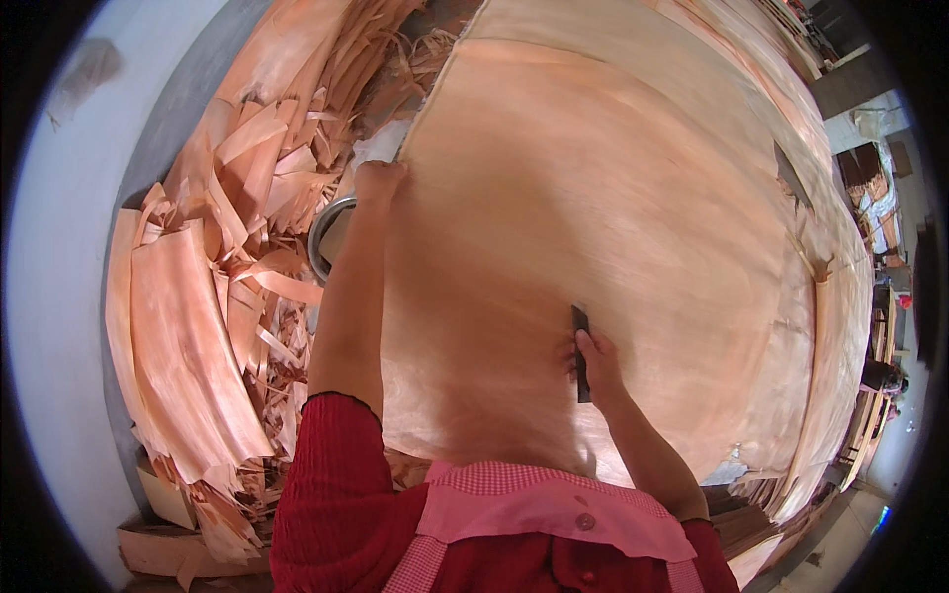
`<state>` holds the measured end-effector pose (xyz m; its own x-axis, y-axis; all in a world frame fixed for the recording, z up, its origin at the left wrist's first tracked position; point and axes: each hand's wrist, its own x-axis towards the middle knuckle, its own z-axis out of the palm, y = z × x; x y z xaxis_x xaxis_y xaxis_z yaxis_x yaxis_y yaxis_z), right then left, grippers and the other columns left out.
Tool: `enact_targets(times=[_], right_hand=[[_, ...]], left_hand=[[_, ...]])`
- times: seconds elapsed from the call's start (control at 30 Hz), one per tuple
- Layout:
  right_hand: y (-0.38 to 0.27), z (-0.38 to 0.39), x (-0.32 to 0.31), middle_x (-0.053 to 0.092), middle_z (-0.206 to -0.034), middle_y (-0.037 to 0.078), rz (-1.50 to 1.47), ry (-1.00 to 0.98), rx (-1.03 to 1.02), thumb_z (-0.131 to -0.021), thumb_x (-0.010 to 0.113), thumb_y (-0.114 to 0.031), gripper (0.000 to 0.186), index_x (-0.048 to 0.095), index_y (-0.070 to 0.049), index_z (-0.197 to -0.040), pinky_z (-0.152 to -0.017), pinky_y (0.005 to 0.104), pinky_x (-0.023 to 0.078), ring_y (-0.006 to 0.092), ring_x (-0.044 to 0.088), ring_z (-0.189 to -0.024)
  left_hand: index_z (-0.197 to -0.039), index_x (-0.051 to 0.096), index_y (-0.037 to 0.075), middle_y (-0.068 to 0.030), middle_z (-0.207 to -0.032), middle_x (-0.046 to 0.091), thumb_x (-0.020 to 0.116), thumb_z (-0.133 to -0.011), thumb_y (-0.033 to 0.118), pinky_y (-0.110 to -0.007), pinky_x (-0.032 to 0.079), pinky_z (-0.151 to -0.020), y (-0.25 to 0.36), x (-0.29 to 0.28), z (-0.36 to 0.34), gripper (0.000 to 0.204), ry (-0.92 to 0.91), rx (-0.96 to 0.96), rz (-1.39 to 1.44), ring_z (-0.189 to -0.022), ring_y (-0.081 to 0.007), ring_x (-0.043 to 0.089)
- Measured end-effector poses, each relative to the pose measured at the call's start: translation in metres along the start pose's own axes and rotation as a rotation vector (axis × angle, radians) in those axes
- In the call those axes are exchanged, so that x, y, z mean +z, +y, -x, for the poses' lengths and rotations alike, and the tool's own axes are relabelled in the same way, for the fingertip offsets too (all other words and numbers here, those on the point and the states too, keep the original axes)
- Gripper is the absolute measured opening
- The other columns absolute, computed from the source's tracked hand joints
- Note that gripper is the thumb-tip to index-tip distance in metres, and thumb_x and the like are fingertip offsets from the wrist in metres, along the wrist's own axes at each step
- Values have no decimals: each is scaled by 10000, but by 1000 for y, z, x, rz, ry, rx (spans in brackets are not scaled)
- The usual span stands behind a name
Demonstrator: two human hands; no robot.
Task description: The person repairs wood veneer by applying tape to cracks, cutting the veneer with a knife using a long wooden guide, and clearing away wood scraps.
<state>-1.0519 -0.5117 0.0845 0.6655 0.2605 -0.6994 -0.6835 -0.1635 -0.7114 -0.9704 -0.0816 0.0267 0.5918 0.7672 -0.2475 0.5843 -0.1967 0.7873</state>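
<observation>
A broad, pale tan wood veneer sheet [514,188] lies spread in front of me, with a slightly rippled surface. At its left edge, my left hand [381,181] is closed, the arm stretched far forward. The sheet's border seems to be in its grip, though the fingertips are hidden. My right hand [597,361] is wrapped around a flat black bar-like tool [580,346], held lengthwise over the near right part of the sheet. Its thumb lies along the tool; whether the tool touches the veneer I cannot tell.
Torn veneer strips and scraps [262,188] pile up on the left along a wall [74,296]. A round metal rim [321,237] shows beside my left forearm. More veneer layers [820,366] curl at the right edge. Wooden racks [865,435] stand farther right.
</observation>
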Motion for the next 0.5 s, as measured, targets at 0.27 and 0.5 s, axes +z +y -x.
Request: enact_targets(times=[0.27,0.5], right_hand=[[-4,-2,0,573,-688,66,-30,-63,-6,-918,453,-231,222,521,-20,-930,-423,232,419,123,530,-501],[-5,-3,0,586,-679,62,65,-17,-26,-908,474,-231,209,540,-33,-893,-411,248,427,119,533,-466]], left_hand=[[-707,649,33,-131,-701,642,666,-627,364,-368,462,-649,-6,9,-1,341,92,26,-74,-668,-280,608],[-794,657,63,-156,-923,636,678,-612,430,-422,458,-775,30,10,-23,410,88,115,-152,-875,-317,595]])
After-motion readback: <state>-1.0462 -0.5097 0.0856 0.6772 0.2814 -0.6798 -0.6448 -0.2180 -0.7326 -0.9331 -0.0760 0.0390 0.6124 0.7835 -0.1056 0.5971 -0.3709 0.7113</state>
